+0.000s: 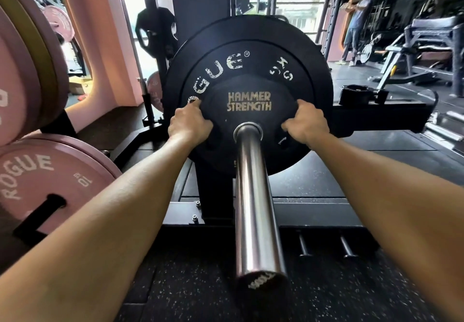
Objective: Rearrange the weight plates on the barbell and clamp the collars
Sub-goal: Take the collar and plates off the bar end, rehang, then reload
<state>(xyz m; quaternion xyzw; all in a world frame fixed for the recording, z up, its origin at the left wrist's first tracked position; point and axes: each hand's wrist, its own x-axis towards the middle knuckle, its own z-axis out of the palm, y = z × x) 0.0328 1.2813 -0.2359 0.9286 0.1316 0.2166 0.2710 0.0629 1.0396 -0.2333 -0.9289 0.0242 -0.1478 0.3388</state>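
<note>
Both hands on the small Hammer Strength plate (249, 118) now: left hand (188, 127) curled round its left edge, right hand (306, 126) gripping the right edge. It sits on the barbell sleeve (256, 201), flat against the bigger black Rogue plate (226, 70) behind. Looks rigid and compact, moderate weight I'd judge; opposite rims are the sensible hold. A collar (357, 93) waits right of the plates.
</note>
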